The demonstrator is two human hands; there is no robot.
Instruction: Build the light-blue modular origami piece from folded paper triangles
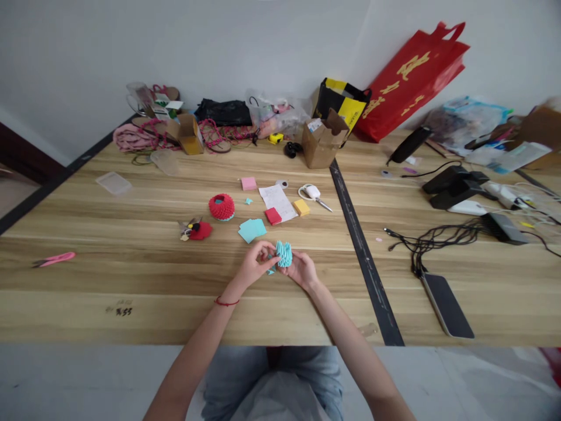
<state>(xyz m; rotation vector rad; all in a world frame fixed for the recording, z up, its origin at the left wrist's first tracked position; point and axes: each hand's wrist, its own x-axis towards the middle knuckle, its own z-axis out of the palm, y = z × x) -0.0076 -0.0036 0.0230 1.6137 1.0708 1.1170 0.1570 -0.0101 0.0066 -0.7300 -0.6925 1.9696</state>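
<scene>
A small light-blue folded-paper piece (284,254), built of many pleated units, is held between my two hands above the near middle of the table. My right hand (303,270) supports it from the right and below, fingers closed against it. From the left, my left hand (256,261) pinches at its side with thumb and fingers. Loose blue paper bits (271,271) show just under my left hand. Beyond the hands lie blue paper sheets (252,230), a red folded-paper bowl (221,207) with a blue base, and a small blue folded piece (248,201).
Red (273,216), yellow (301,207) and pink paper stacks (248,183) lie near a printed sheet (280,202) and white-handled scissors (316,196). Pink scissors (55,259) sit far left. A phone-like slab (447,305) and cables are at right; boxes and bags line the wall.
</scene>
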